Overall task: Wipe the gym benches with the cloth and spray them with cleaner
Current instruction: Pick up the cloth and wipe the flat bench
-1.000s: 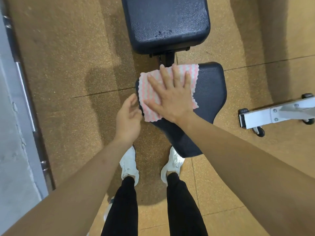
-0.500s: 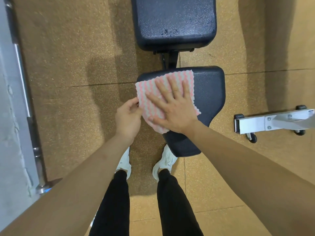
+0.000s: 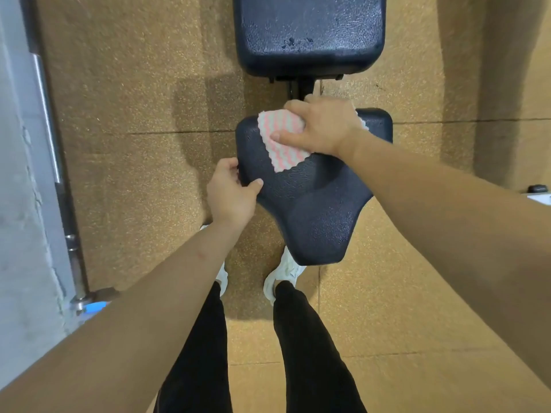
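A black padded bench seat (image 3: 316,204) lies below me, with the bench's back pad (image 3: 307,34) beyond it. A pink-and-white striped cloth (image 3: 281,144) lies on the seat's far left part. My right hand (image 3: 322,126) presses on the cloth at the seat's far edge, fingers curled over that edge. My left hand (image 3: 232,195) grips the seat's left rim, thumb on top. No spray bottle is in view.
The floor is tan speckled rubber tiles (image 3: 134,129). A steel barbell (image 3: 50,138) lies along a grey wall at the left. My feet in white shoes (image 3: 283,272) stand just under the seat's near tip. A white frame end (image 3: 539,198) shows at the right edge.
My right hand slid the cloth away from me to the seat's far edge and its fingers curled over. My left hand closed on the seat's left rim. The view shifted, pushing the white frame almost out.
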A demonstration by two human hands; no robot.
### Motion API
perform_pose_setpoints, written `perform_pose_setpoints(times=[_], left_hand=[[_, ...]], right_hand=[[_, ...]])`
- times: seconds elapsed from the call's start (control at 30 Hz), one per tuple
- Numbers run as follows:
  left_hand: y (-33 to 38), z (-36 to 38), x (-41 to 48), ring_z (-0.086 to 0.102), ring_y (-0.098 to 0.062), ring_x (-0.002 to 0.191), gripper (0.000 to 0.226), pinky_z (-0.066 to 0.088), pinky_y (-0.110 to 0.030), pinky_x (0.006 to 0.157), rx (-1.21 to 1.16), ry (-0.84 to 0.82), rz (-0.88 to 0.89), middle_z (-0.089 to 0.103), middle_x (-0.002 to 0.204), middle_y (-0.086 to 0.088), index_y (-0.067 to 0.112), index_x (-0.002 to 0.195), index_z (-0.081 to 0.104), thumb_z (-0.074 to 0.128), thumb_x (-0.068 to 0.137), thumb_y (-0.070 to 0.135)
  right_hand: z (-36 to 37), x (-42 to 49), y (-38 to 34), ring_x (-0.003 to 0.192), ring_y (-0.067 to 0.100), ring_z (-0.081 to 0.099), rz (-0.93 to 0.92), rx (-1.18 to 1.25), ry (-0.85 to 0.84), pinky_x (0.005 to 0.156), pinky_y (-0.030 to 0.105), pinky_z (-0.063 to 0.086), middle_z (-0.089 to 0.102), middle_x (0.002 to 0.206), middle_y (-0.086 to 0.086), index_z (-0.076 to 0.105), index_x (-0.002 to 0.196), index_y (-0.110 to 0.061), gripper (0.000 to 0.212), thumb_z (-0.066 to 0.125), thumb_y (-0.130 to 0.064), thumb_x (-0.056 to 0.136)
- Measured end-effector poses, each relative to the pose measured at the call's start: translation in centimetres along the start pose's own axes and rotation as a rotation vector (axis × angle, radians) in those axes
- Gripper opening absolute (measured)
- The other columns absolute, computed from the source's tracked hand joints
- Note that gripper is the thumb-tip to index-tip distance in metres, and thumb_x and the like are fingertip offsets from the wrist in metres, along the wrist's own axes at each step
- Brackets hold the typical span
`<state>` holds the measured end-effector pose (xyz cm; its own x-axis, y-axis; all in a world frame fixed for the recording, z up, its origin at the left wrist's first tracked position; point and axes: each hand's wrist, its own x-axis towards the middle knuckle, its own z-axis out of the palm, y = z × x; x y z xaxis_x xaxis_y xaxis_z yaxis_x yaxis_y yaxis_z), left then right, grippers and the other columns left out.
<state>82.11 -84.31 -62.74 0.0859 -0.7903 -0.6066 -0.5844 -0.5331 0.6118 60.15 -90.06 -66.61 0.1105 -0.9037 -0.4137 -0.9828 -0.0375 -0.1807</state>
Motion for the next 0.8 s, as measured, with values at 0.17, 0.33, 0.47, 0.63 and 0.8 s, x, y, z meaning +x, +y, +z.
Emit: perform_pose_setpoints(times=[0.17, 0.33, 0.47, 0.63, 0.8], left_hand=[[-0.2, 0.3, 0.3, 0.062, -0.013, 0.102, 0.054, 0.052, -0.030, 0.096, 0.113, 0.040, 0.025, 0.066, 0.119, 0.001, 0.011, 0.129, 0.057, 0.082, 0.082, 0.017], [-0.7, 0.2, 0.6, 0.068, -0.016, 0.107, 0.054, 0.055, -0.041, 0.099, 0.140, 0.028, 0.021, 0.070, 0.119, -0.001, 0.015, 0.126, 0.058, 0.084, 0.079, 0.023], [-0.7, 0.2, 0.8, 0.067, -0.018, 0.103, 0.053, 0.054, -0.043, 0.098, 0.186, 0.024, 0.049, 0.067, 0.118, 0.001, 0.015, 0.125, 0.057, 0.083, 0.080, 0.026], [-0.7, 0.3, 0.7, 0.066, -0.015, 0.094, 0.052, 0.054, -0.042, 0.098, 0.215, 0.020, 0.052, 0.067, 0.119, 0.000, 0.014, 0.128, 0.056, 0.081, 0.083, 0.026], [-0.4, 0.5, 0.6, 0.063, -0.014, 0.093, 0.054, 0.051, -0.036, 0.098, 0.264, 0.037, 0.068, 0.066, 0.121, 0.000, 0.011, 0.130, 0.054, 0.080, 0.085, 0.025]], right_hand=[[-0.3, -1.4, 3.7, 0.110, 0.034, 0.063, 0.063, 0.069, 0.006, 0.087, 0.043, 0.049, 0.067, 0.113, 0.008, 0.061, 0.119, -0.033, 0.083, 0.031, -0.095, 0.073], [-0.4, -4.1, 6.2, 0.117, 0.036, 0.057, 0.225, 0.143, -0.002, 0.096, 0.045, 0.046, 0.062, 0.123, 0.008, 0.054, 0.137, -0.038, 0.091, 0.032, -0.097, 0.071], [1.6, -8.1, 7.1, 0.123, 0.026, 0.052, 0.454, 0.591, 0.146, 0.106, 0.045, 0.045, 0.049, 0.132, 0.005, 0.048, 0.143, -0.039, 0.086, 0.058, -0.085, 0.071], [4.6, -11.4, 4.3, 0.139, 0.027, 0.041, 0.604, 0.809, 0.337, 0.112, 0.041, 0.039, 0.033, 0.156, 0.007, 0.023, 0.158, -0.039, 0.096, 0.068, -0.067, 0.078], [7.7, -15.0, 0.7, 0.148, 0.029, 0.028, 0.712, 0.937, 0.387, 0.117, 0.052, 0.034, 0.020, 0.161, 0.008, 0.008, 0.160, -0.041, 0.104, 0.069, -0.066, 0.079]])
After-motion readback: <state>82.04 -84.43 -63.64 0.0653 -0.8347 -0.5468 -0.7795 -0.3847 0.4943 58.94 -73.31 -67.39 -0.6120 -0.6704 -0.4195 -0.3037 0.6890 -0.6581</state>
